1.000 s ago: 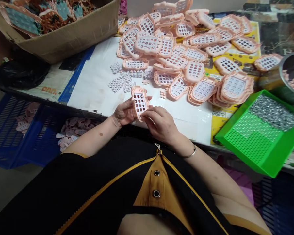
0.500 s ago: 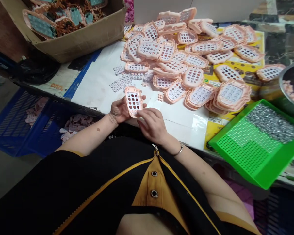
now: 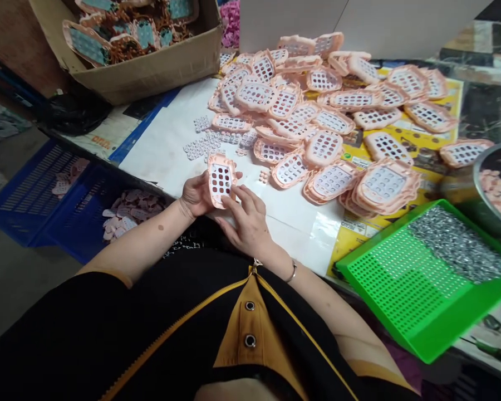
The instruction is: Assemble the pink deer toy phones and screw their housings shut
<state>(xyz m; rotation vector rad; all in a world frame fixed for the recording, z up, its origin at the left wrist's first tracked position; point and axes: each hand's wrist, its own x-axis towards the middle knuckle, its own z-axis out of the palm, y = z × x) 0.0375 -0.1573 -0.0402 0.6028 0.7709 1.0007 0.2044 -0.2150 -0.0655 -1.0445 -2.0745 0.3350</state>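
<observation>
My left hand (image 3: 196, 195) is closed around the side of a pale pink plastic shell (image 3: 220, 181), shaped like a toy phone front with rows of square holes. The shell is tilted up, its holed face toward me. My right hand (image 3: 248, 220) has its fingertips against the shell's lower right part; its thumb is apart from the fingers. Whether a small piece lies under those fingertips is hidden. Just beyond the shell lie small pale button pieces (image 3: 202, 145) in clusters. A little pink button cluster (image 3: 264, 176) rests right of the shell.
A heap of similar pink shells (image 3: 292, 111) covers the back of the table, with a stack (image 3: 386, 184) at right. A green basket (image 3: 384, 284) holds small metal screws (image 3: 459, 239). Beside it stands a metal bowl (image 3: 484, 184) of pink pieces. A cardboard box (image 3: 150, 69) and blue crates (image 3: 70, 206) are at left.
The view has shifted slightly. The shell stays in my left hand and is turned a little more upright. My right hand's fingertips remain at its lower right part, with the fingers slightly more spread.
</observation>
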